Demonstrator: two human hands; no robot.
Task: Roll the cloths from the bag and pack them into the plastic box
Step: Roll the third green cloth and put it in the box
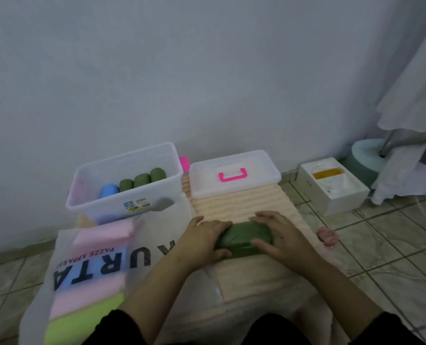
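Note:
A dark green cloth roll (244, 239) lies on the peach ribbed mat (241, 205) in front of me. My left hand (204, 241) grips its left end, fingers over the top and thumb underneath. My right hand (279, 235) wraps its right end the same way. The clear plastic box (125, 180) stands at the back left and holds three green rolls (142, 180) and a blue roll (108, 190). A translucent printed bag (92, 275) lies at the left, with pink, blue and lime folded cloths showing through it.
The box's clear lid (234, 173) with a pink handle rests on the mat's far end. A white foam box (333, 185) sits by the wall at the right. A small pink object (327, 236) lies on the tiled floor. White fabric hangs at the far right.

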